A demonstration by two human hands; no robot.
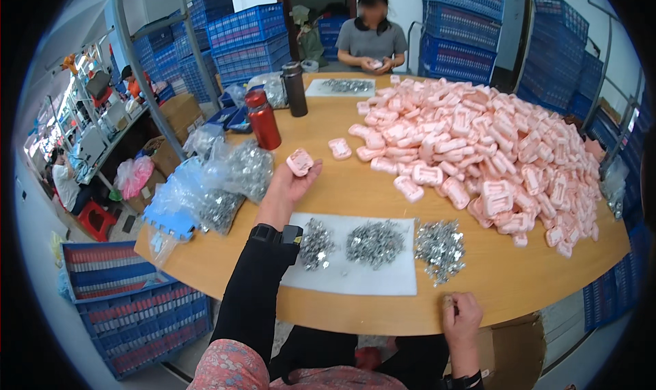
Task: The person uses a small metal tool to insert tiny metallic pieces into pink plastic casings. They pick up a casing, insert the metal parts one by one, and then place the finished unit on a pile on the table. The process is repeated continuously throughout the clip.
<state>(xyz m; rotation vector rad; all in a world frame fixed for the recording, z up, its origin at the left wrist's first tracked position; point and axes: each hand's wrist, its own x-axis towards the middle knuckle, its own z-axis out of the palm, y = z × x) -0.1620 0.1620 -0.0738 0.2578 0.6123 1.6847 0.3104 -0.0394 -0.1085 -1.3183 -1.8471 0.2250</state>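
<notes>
1. Nearest the camera, the right hand point(463, 316) rests at the table point(506, 280) edge, fingers curled together over something small; what it pinches, if anything, I cannot tell.
2. Left hand point(288, 185), wearing a black wrist device point(277, 235), is raised palm-up with fingers loosely cupped, pinching a pink casing point(299, 162) at the fingertips.
3. Doing it well, as I judge it: keep the casing steady and tilted toward the eyes, so its open face is seen before any metal piece meets it.
4. Metal clips point(374, 243) lie in small heaps on a white sheet point(355, 277) just in front of the body, near both hands.
5. Casing looks small, rounded-rectangular, pale pink, moulded plastic with a raised rim; finer detail is too small to tell.
6. Big pink pile point(478, 151) of the same casings covers the table's right half; a red bottle point(263, 120) and dark bottle point(294, 89) stand beyond.
</notes>
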